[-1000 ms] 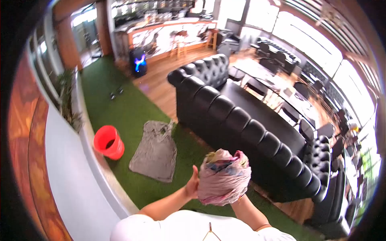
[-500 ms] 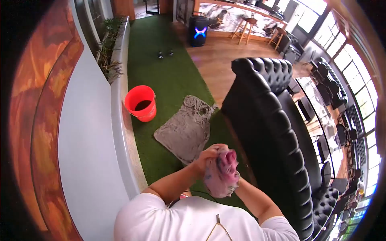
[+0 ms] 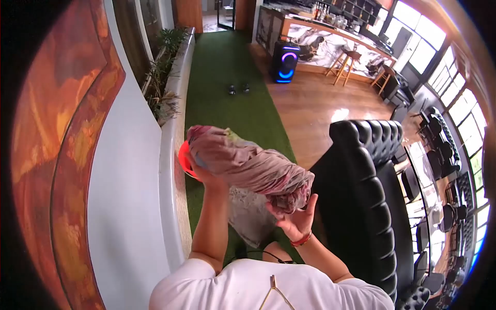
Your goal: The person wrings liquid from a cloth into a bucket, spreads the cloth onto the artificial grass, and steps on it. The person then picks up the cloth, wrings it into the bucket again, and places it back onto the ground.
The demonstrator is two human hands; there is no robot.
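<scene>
A twisted, rolled-up cloth, brownish pink with darker pink and pale yellow patches, stretches slantwise in front of me. My left hand grips its far-left end, with most fingers hidden behind the fabric. At the bunched lower right end, my right hand cups the cloth between thumb and fingers, its palm turned up and a red band on the wrist. Below the roll, a grey cloth lies spread on the green carpet, partly covered by my arms. A red bucket shows only in part behind my left hand.
A black tufted sofa stands close on my right. Along the left runs a low white planter wall with plants. Farther ahead are two small dark objects on the carpet, a lit speaker and a bar stool.
The bundled cloth has been raised and lengthened into a long roll. My hands have moved apart, the left one forward and leftward. My view has tilted up slightly.
</scene>
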